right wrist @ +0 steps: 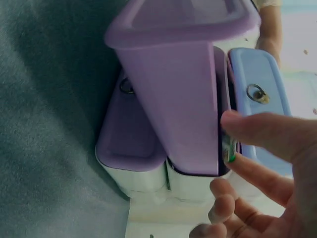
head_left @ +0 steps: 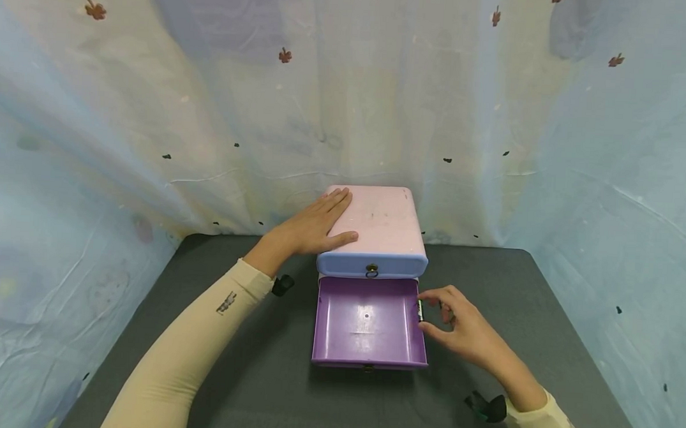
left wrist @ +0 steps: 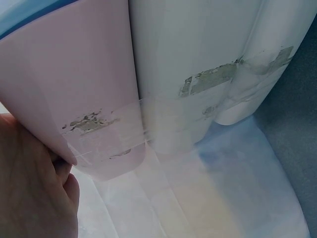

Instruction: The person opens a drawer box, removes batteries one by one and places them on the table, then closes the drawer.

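Observation:
A small drawer cabinet [head_left: 377,219] with a pink top stands at the table's back. Its purple middle drawer [head_left: 366,343] is pulled out, and the inside looks bare. Flat on the cabinet's top left side lies my left hand [head_left: 316,224], fingers spread; in the left wrist view part of it shows against the pink side. Between thumb and index finger my right hand [head_left: 459,324] pinches a small battery [head_left: 420,310], end to end, at the drawer's right rim. The right wrist view shows the battery's green end [right wrist: 231,154]; its rest is partly hidden.
Above the open drawer sits a closed blue drawer [head_left: 372,265] with a ring pull. Another closed purple drawer [right wrist: 130,134] lies below it. A dark grey table [head_left: 244,376] carries the cabinet, and a patterned curtain [head_left: 348,99] hangs behind and at both sides.

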Action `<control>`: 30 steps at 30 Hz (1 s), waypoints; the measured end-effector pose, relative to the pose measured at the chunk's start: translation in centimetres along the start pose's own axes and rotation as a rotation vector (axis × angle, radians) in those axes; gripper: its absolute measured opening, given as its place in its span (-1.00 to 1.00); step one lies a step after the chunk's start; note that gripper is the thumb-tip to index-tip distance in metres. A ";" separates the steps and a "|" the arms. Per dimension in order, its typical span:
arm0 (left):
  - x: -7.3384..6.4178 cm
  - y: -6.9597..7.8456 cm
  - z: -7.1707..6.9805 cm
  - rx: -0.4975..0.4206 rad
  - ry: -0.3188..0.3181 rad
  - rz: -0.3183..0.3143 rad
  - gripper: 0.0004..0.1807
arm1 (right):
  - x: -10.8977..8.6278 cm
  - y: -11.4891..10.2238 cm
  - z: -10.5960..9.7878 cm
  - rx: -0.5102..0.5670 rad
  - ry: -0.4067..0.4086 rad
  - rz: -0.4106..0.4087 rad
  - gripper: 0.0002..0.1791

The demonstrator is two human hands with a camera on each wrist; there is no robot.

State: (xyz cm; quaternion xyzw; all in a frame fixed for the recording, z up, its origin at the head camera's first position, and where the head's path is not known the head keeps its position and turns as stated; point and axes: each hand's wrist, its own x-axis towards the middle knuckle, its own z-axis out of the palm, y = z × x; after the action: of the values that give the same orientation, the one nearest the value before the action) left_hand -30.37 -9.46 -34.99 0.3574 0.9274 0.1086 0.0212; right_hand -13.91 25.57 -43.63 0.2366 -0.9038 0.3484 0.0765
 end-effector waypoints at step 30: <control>-0.2 0.1 -0.1 -0.013 0.011 -0.002 0.07 | -1.4 5.5 -1.6 -0.114 -0.008 0.045 -0.51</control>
State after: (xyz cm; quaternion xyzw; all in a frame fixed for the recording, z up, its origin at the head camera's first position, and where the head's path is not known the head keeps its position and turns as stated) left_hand -30.22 -9.53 -34.91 0.3558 0.9271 0.1165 0.0185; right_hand -15.38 30.76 -46.14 0.2128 -0.9276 0.2969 0.0783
